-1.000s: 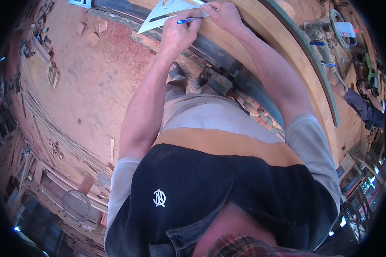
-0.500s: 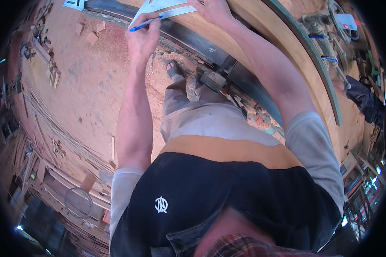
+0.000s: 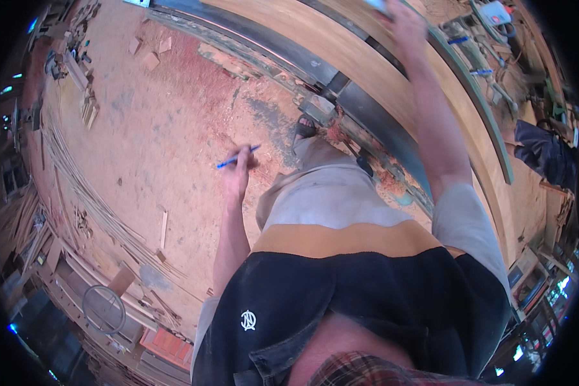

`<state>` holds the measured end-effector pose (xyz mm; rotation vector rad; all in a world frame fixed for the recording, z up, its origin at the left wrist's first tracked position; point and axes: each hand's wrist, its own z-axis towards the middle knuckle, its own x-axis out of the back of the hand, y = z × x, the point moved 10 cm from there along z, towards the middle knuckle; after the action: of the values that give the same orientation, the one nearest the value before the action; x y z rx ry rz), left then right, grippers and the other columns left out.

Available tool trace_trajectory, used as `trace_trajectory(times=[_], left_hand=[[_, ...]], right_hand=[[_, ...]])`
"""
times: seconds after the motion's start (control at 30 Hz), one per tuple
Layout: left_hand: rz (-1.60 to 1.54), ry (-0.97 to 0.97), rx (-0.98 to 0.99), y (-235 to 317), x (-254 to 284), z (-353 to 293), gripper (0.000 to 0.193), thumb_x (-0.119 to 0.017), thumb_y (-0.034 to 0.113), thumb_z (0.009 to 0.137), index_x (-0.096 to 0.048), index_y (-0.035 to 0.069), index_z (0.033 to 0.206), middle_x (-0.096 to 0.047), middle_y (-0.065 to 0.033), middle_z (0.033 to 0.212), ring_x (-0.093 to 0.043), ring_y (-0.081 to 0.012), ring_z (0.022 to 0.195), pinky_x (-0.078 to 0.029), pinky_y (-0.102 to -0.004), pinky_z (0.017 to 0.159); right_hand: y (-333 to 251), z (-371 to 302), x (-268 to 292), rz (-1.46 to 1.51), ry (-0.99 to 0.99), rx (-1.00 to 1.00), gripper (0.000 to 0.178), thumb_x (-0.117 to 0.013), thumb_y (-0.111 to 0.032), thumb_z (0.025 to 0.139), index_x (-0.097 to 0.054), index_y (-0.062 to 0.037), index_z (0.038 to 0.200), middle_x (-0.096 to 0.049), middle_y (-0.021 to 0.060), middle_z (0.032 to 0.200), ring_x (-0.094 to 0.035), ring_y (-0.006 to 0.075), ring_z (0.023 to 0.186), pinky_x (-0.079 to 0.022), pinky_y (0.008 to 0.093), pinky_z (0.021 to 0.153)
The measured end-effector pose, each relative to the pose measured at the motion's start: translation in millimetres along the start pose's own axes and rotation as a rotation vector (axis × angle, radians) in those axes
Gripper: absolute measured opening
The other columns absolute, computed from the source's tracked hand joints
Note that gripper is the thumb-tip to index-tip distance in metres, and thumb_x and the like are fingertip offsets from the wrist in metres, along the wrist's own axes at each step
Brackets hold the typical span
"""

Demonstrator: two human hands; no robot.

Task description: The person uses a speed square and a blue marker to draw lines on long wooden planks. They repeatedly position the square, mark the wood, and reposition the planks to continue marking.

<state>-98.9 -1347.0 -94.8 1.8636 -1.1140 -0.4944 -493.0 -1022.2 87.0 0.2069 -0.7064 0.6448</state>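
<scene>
Blue pencil (image 3: 237, 156) gripped in left hand (image 3: 238, 172).
Right hand (image 3: 405, 19) raised over wooden plank (image 3: 367, 71); its finger state unclear.

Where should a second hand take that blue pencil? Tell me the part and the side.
Take the blue pencil by its free end, coming from the upper right. That half juts clear above the sawdust floor, while the left hand pinches the other part from below.

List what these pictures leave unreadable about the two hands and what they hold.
- Head view: the right hand reaches the top edge; the pale thing in it is cut off, so its kind is unclear.
- Head view: the left hand grips a blue pen; its fingers hide the lower end.
- Head view: any marks on the long wooden board are too small and bent to tell.
</scene>
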Motion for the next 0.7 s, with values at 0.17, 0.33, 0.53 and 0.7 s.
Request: trace_trajectory(times=[0.17,0.33,0.53,0.7], left_hand=[[-0.059,-0.040,0.106,-93,16,-55,0.042,-0.064,0.032,0.104,-0.062,-0.003,0.126,-0.066,-0.0113,0.097,-0.069,-0.0196,0.083,-0.063,-0.0352,0.077],[-0.012,-0.154,0.177,-150,-10,-104,0.039,-0.063,0.030,0.104,-0.062,-0.003,0.124,-0.065,-0.0100,0.094,-0.068,-0.0172,0.080,-0.064,-0.0340,0.075],[0.071,-0.223,0.189,-176,-36,-150,0.035,-0.063,0.028,0.105,-0.062,-0.002,0.123,-0.065,-0.0086,0.093,-0.068,-0.0155,0.080,-0.064,-0.0323,0.073],[0.127,-0.177,0.170,-191,-50,-177,0.041,-0.065,0.031,0.103,-0.061,-0.003,0.126,-0.065,-0.0084,0.094,-0.067,-0.0166,0.080,-0.063,-0.0332,0.074]], right_hand=[[149,-137,103,0.972,0.044,-1.121,0.038,-0.057,-0.028,0.108,-0.067,0.0040,0.127,-0.076,0.0129,0.114,-0.075,0.0238,0.103,-0.059,0.0286,0.085],[192,-249,198,0.738,0.029,-1.165,0.033,-0.065,-0.030,0.104,-0.076,0.0002,0.112,-0.074,0.0055,0.105,-0.069,0.0135,0.089,-0.058,0.0282,0.085],[212,-354,254,0.321,-0.371,-1.191,0.043,-0.063,-0.051,0.100,-0.081,-0.0121,0.103,-0.073,0.0029,0.082,-0.065,0.0143,0.079,-0.051,0.0336,0.078],[233,-395,293,0.152,-0.528,-1.055,0.043,-0.060,-0.052,0.101,-0.080,-0.0151,0.109,-0.072,0.0081,0.076,-0.067,0.0197,0.075,-0.052,0.0361,0.074]])
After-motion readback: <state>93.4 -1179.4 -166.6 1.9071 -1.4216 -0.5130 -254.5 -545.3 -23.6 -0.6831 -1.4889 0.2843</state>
